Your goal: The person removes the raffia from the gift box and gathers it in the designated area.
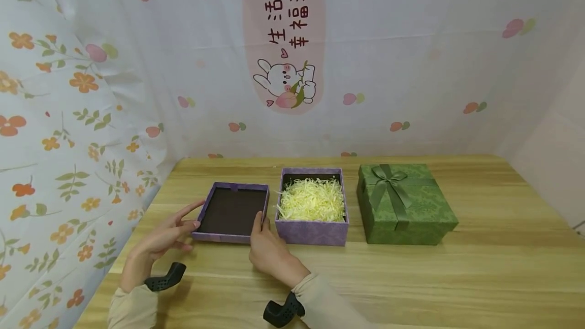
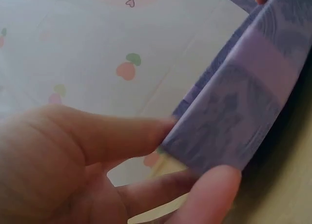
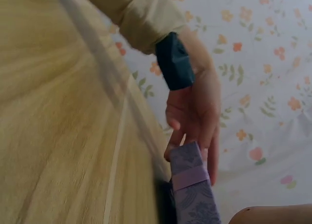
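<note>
A shallow purple box lid is at the left, its dark inside facing up; a lilac ribbon crosses its outer wall. My left hand grips the near left corner of the lid, fingers spread along the left side. My right hand holds the right wall near its front corner. Only a fingertip of the right hand shows in the left wrist view. Whether the lid touches the table cannot be told. Just right of it stands an open purple box filled with pale yellow shredded paper.
A closed green gift box with a ribbon bow stands to the right of the purple box. All of this is on a wood-grain table. Patterned cloth hangs behind, and flowered cloth hangs at the left.
</note>
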The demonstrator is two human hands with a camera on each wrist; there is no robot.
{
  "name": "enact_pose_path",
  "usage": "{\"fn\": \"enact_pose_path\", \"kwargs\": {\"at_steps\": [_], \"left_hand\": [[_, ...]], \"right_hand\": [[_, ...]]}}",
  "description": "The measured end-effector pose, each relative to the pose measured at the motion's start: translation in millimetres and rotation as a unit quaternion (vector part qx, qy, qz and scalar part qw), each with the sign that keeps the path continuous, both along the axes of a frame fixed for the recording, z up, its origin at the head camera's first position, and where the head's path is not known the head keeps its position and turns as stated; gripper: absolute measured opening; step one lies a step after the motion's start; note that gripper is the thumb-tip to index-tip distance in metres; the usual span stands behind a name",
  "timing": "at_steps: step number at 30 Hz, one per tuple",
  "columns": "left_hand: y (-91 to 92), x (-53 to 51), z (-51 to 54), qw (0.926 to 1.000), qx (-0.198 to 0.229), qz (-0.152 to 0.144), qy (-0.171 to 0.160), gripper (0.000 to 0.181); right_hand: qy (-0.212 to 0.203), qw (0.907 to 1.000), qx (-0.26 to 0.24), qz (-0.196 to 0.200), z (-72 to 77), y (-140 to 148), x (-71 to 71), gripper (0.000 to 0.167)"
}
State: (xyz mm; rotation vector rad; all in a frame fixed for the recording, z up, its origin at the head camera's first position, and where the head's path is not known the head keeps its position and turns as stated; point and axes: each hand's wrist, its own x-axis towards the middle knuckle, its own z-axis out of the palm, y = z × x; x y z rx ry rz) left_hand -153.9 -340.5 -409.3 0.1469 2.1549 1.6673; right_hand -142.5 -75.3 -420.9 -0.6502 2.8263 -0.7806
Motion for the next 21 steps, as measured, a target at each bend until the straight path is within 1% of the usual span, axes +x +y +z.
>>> {"fn": "enact_pose_path", "kwargs": {"at_steps": [3,6,8,10,11,13,14,15,16,18,19,20,21], "left_hand": [[0.5,-2.4,-0.8,0.9999,-0.009,-0.001,0.006,0.068],[-0.2,-2.7,-1.3,0.9997,-0.023,0.003,0.006,0.069],[-1.5,-1.9,-1.4,0.9994,-0.033,-0.002,0.007,0.069],[-2.4,-1.9,-0.4,0.9993,-0.036,-0.012,0.006,0.068],[-3.4,-1.9,0.8,0.9990,-0.040,-0.018,0.005,0.067],[-5.5,-1.3,4.9,0.9983,-0.054,-0.022,0.003,0.065],[-6.8,-0.4,7.6,0.9980,-0.061,-0.018,0.000,0.064],[-8.0,1.1,10.8,0.9976,-0.068,-0.010,-0.001,0.065],[-9.7,2.9,14.1,0.9975,-0.070,-0.001,0.010,0.064],[-11.0,6.5,21.4,0.9960,-0.073,0.031,0.041,0.064],[-11.2,8.4,24.9,0.9946,-0.070,0.045,0.062,0.063],[-10.9,10.1,28.2,0.9921,-0.069,0.061,0.085,0.063],[-10.2,11.5,31.5,0.9889,-0.066,0.073,0.111,0.062]], "right_hand": [[0.010,0.9997,0.014,-0.016,-1.1,-1,-1.2,0.074],[0.023,0.9993,0.024,-0.016,-3.1,-1,-1.7,0.079],[0.039,0.9984,0.040,-0.013,-3.6,-1,0.5,0.082],[0.052,0.9967,0.062,-0.008,1.5,1,4.5,0.083],[0.055,0.9957,0.074,-0.004,6.8,3,7.5,0.081],[0.053,0.9935,0.100,0.018,24.4,12,15.4,0.073],[0.040,0.9927,0.107,0.038,36.7,20,20.5,0.067],[0.030,0.9907,0.115,0.067,50.2,30,25.2,0.062],[0.024,0.9878,0.117,0.099,64.3,43,28.7,0.057],[0.015,0.9797,0.101,0.172,92.5,74,30.6,0.049],[0.012,0.9753,0.092,0.201,106.1,92,28.8,0.046],[0.007,0.9720,0.079,0.221,118.5,112,24.6,0.044],[0.014,0.9703,0.070,0.231,128.8,130,18.1,0.042]]}}
